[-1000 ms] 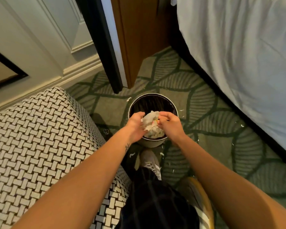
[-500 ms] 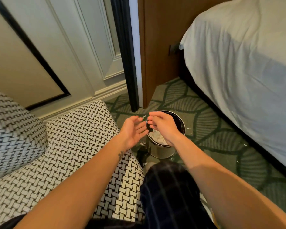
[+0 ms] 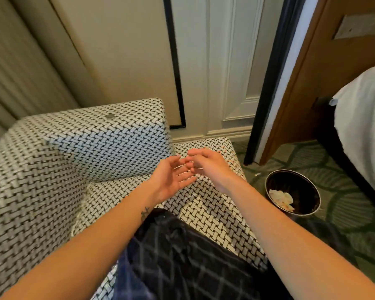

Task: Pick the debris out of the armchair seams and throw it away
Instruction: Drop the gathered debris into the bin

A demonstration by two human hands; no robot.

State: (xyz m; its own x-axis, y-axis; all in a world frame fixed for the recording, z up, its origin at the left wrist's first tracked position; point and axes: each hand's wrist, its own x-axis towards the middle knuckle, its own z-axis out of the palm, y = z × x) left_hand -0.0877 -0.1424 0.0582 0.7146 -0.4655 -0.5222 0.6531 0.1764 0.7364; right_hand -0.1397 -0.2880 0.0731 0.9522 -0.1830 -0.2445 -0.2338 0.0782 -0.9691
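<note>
The armchair (image 3: 78, 152) at left is coarse basket-weave cloth, black and white, matt. The bin (image 3: 292, 194) at lower right looks glossy and dark inside, holding crumpled paper (image 3: 281, 199). Patterned green carpet (image 3: 342, 204); smooth wood panel (image 3: 312, 68).

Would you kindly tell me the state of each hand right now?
Left hand: open, palm up, holding nothing.
Right hand: open, fingers relaxed, nothing visibly held.
</note>
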